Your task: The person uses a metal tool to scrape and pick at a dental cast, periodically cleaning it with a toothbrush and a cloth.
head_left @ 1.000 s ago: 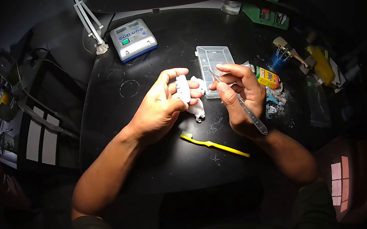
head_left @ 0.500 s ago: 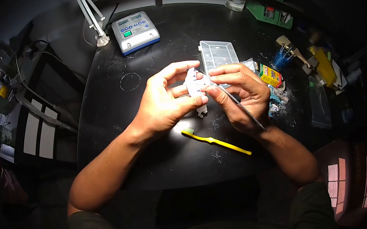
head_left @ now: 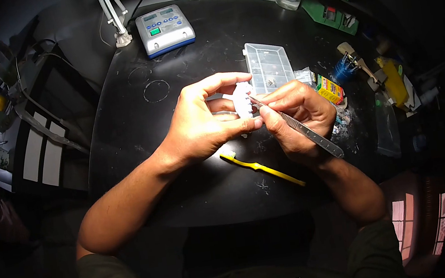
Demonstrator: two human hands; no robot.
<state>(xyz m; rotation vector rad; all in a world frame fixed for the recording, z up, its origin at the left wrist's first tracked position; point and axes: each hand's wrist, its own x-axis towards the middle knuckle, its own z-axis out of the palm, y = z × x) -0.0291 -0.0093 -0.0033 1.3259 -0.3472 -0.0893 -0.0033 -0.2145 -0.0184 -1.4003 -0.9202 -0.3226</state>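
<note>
My left hand (head_left: 202,116) grips a small white model (head_left: 242,101), thumb below and fingers above and behind it. In my right hand (head_left: 301,114) is a slim grey metal tool (head_left: 312,135), pinched near its front end, with its tip at the right side of the white model. Both hands are raised over the black table, close together. Below them lies a yellow toothbrush (head_left: 263,168), its bristles to the left. A clear divided plastic box (head_left: 269,65) sits just beyond my right hand, with small dark pieces in one compartment.
A silver and blue device (head_left: 165,31) stands at the back left beside a white lamp arm (head_left: 120,26). To the right are a yellow and red small box (head_left: 330,89), a blue container (head_left: 342,68), and green bins (head_left: 330,15). A clear bag (head_left: 386,128) lies at the right edge.
The white model has turned in my left hand and shifted slightly right. The tool in my right hand has rotated, showing its broad ridged side. The camera view has shifted a little.
</note>
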